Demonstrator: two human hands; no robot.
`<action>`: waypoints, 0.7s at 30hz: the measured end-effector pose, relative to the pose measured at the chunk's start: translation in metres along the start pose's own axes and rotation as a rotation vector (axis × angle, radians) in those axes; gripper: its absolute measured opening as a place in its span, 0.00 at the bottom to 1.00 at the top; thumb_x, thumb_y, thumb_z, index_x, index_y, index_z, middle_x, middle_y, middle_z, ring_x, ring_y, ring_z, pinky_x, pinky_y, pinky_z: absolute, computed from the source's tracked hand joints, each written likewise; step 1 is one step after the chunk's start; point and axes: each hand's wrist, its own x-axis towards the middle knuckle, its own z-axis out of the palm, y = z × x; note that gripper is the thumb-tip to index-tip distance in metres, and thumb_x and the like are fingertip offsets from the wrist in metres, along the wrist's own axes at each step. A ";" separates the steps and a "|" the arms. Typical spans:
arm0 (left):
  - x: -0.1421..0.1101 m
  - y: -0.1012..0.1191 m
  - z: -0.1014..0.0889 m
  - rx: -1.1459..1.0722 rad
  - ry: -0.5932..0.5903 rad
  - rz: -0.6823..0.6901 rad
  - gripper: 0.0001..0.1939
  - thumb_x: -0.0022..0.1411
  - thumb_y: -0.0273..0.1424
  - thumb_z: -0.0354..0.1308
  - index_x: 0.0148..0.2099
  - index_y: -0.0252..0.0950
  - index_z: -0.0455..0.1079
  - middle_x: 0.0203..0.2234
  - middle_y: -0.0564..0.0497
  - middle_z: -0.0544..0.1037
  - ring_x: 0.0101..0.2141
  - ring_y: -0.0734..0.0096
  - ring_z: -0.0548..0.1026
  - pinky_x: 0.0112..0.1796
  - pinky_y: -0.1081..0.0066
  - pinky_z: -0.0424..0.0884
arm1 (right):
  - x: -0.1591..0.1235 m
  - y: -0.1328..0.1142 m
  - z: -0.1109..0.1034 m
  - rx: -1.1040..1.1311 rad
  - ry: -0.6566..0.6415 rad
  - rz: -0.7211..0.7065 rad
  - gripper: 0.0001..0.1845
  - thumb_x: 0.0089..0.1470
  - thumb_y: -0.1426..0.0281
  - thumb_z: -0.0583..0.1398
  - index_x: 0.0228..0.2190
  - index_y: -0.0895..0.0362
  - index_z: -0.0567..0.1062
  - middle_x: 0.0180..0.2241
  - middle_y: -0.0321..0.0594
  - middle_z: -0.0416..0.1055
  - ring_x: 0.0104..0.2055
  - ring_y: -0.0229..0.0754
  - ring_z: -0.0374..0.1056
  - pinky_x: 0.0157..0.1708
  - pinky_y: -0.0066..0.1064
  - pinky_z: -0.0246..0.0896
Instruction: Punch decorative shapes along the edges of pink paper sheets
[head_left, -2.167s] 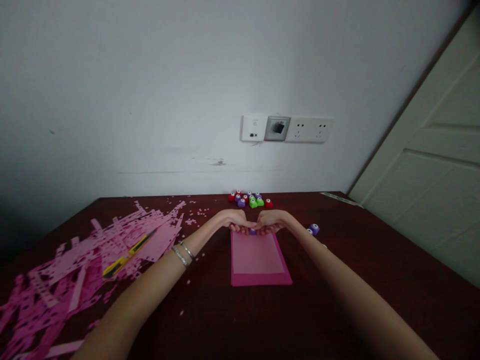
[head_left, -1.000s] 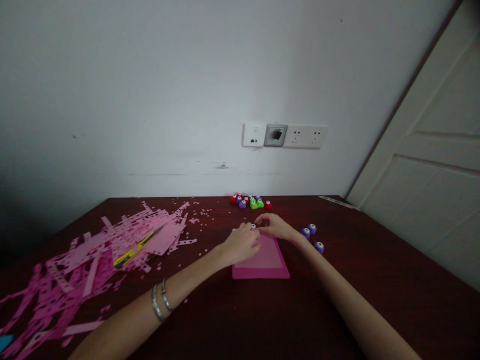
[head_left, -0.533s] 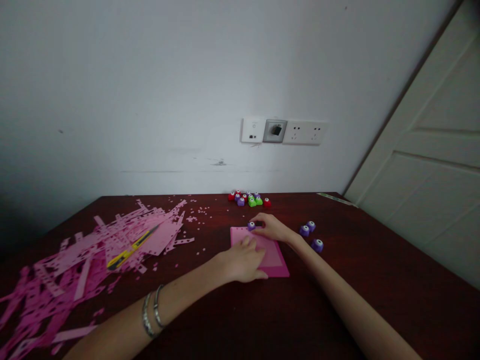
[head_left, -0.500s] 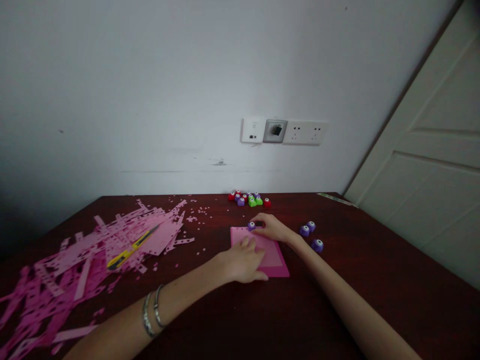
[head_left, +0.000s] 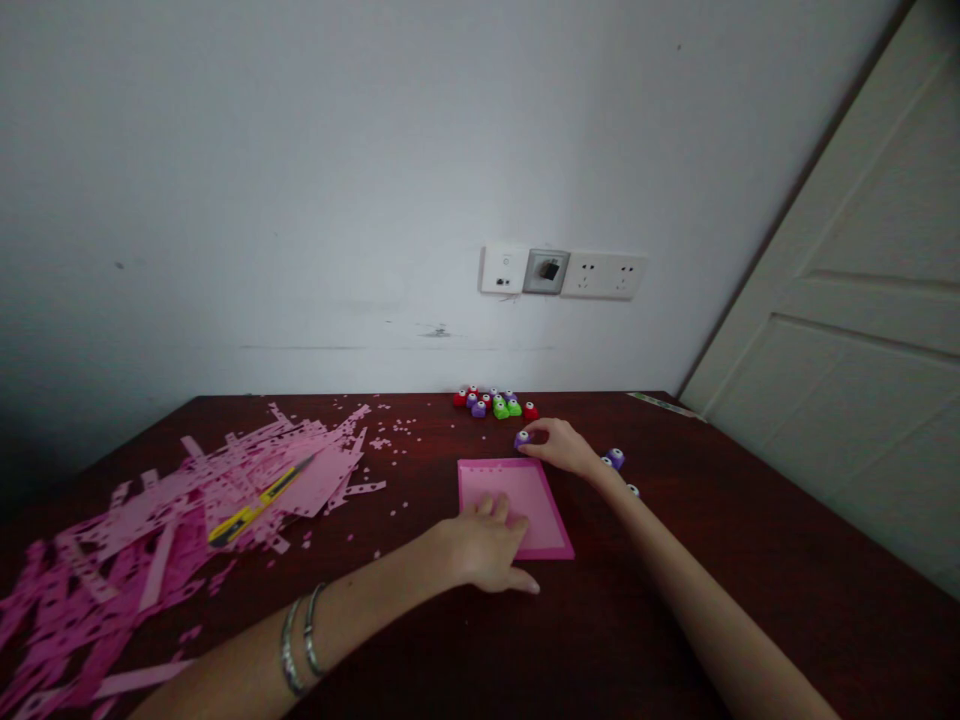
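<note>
My left hand [head_left: 486, 545] lies with its fingers spread on a light pink sheet of paper [head_left: 525, 492], which rests on a darker pink sheet [head_left: 551, 552]. A row of small marks or holes, too small to make out, runs along the light sheet's far edge. Just beyond the far right corner of the sheets, my right hand [head_left: 562, 447] pinches a small purple paper punch [head_left: 522, 440] with a white button. More purple punches [head_left: 616, 457] stand by my right forearm, partly hidden behind it.
Several red, purple and green punches [head_left: 500, 409] cluster near the wall. Pink paper strips [head_left: 161, 560] and scraps heap up on the left, with a yellow utility knife [head_left: 259, 503] on top. A ruler-like strip [head_left: 666, 405] lies at the back right. Sockets [head_left: 604, 275] sit on the wall.
My right hand has drawn the purple punch off the paper's far edge, to the right and away. My left hand has slid slightly nearer. The light sheet now sits lower, showing a darker border at the top.
</note>
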 end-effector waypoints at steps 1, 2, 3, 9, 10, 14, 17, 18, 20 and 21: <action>-0.001 0.001 0.001 0.009 0.002 0.000 0.40 0.54 0.50 0.51 0.62 0.31 0.50 0.60 0.32 0.47 0.58 0.41 0.47 0.52 0.51 0.53 | 0.000 0.004 -0.007 -0.017 0.003 0.027 0.17 0.42 0.61 0.62 0.35 0.57 0.77 0.35 0.42 0.75 0.37 0.43 0.69 0.37 0.30 0.61; -0.002 0.003 0.001 0.018 0.003 0.001 0.40 0.54 0.50 0.51 0.62 0.31 0.50 0.60 0.32 0.47 0.58 0.41 0.48 0.51 0.51 0.54 | 0.001 0.008 -0.014 -0.038 0.006 0.050 0.17 0.42 0.61 0.62 0.35 0.57 0.77 0.35 0.42 0.75 0.37 0.43 0.69 0.37 0.30 0.60; -0.003 0.004 0.001 0.023 0.005 0.001 0.39 0.54 0.50 0.52 0.61 0.31 0.51 0.60 0.32 0.48 0.58 0.41 0.48 0.51 0.51 0.54 | 0.001 0.012 -0.021 -0.065 0.014 0.073 0.17 0.42 0.61 0.62 0.35 0.57 0.77 0.35 0.42 0.75 0.37 0.44 0.69 0.37 0.29 0.60; -0.008 0.010 0.001 0.030 0.049 -0.003 0.37 0.53 0.47 0.54 0.60 0.31 0.54 0.59 0.29 0.51 0.57 0.39 0.52 0.49 0.49 0.56 | -0.006 0.043 -0.049 -0.258 0.042 0.233 0.16 0.43 0.60 0.60 0.33 0.57 0.77 0.32 0.45 0.75 0.36 0.45 0.70 0.34 0.28 0.59; -0.008 0.010 0.001 0.037 0.051 -0.004 0.37 0.53 0.47 0.55 0.59 0.31 0.54 0.59 0.30 0.51 0.57 0.39 0.53 0.49 0.49 0.55 | -0.008 0.048 -0.051 -0.278 0.038 0.259 0.16 0.44 0.60 0.60 0.32 0.57 0.78 0.32 0.45 0.75 0.35 0.45 0.70 0.33 0.28 0.59; -0.007 0.010 0.004 0.057 0.063 -0.007 0.38 0.53 0.48 0.55 0.59 0.31 0.54 0.58 0.30 0.52 0.56 0.41 0.54 0.50 0.51 0.56 | -0.012 0.066 -0.053 -0.327 -0.002 0.331 0.16 0.43 0.59 0.59 0.30 0.58 0.78 0.30 0.46 0.75 0.34 0.46 0.71 0.29 0.29 0.58; -0.006 0.009 0.005 0.054 0.082 0.004 0.38 0.53 0.48 0.55 0.59 0.30 0.54 0.58 0.30 0.52 0.56 0.40 0.53 0.50 0.50 0.55 | -0.012 0.074 -0.053 -0.356 -0.028 0.367 0.15 0.43 0.61 0.59 0.29 0.58 0.77 0.29 0.47 0.75 0.33 0.46 0.71 0.29 0.29 0.58; -0.007 0.009 0.005 0.054 0.077 0.007 0.39 0.53 0.48 0.54 0.60 0.30 0.54 0.58 0.30 0.52 0.57 0.40 0.53 0.50 0.50 0.55 | -0.013 0.076 -0.052 -0.362 -0.038 0.378 0.14 0.42 0.61 0.59 0.28 0.58 0.77 0.28 0.47 0.75 0.33 0.47 0.71 0.28 0.29 0.57; -0.007 0.009 0.005 0.058 0.052 0.008 0.39 0.54 0.49 0.53 0.61 0.30 0.52 0.59 0.30 0.50 0.57 0.41 0.52 0.51 0.50 0.55 | -0.013 0.077 -0.052 -0.368 -0.054 0.389 0.13 0.42 0.62 0.59 0.27 0.58 0.77 0.27 0.47 0.75 0.32 0.47 0.71 0.28 0.29 0.57; -0.007 0.009 0.004 0.058 0.038 0.007 0.39 0.54 0.49 0.53 0.61 0.31 0.51 0.59 0.31 0.50 0.57 0.41 0.52 0.51 0.50 0.55 | -0.013 0.077 -0.052 -0.368 -0.059 0.388 0.13 0.42 0.62 0.59 0.27 0.58 0.77 0.27 0.47 0.75 0.32 0.47 0.71 0.28 0.29 0.57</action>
